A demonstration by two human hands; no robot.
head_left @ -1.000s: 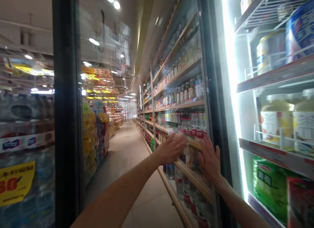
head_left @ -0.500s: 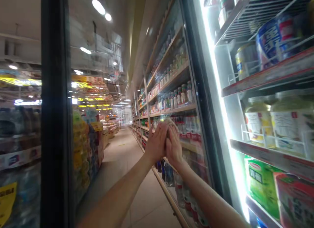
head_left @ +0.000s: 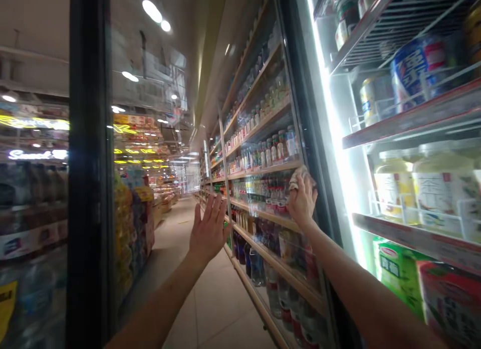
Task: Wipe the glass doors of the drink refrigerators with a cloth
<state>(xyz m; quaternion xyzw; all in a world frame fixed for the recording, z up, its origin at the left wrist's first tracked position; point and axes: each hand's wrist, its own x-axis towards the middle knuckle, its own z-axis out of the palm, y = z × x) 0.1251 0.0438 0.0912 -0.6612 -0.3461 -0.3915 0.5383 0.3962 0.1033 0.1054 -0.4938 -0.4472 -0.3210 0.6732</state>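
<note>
At the right-hand edge of a glass door pane (head_left: 259, 153), near its dark frame (head_left: 310, 133), a crumpled, pale patterned cloth (head_left: 298, 177) shows only in part, most of it hidden beneath the fingers of the right hand (head_left: 302, 201). That hand holds the cloth up against the glass, fingers pointing upward and slightly parted, back toward the camera; how firmly it grips cannot be told. The right forearm slants up and leftward from the lower right corner, its near end cut off. Well apart from it, the left hand (head_left: 209, 227) holds nothing: it is raised flat, fingers upward and a little spread, thumb out to the right, the forearm rising from the bottom edge. Whether its palm, turned away, meets the glass is impossible to see. Shelved bottles (head_left: 278, 146) appear in the pane, too smeared to read, and whether they are mirrored or seen through it is unclear. On the left, bottle packs (head_left: 32, 228) are blurred and a yellow sign (head_left: 6, 304) is cut by the edge. To the right, a lit cooler's shelf (head_left: 421, 233) and red package (head_left: 451, 299) run out of view, the forearm overlapping the package's lower part.
</note>
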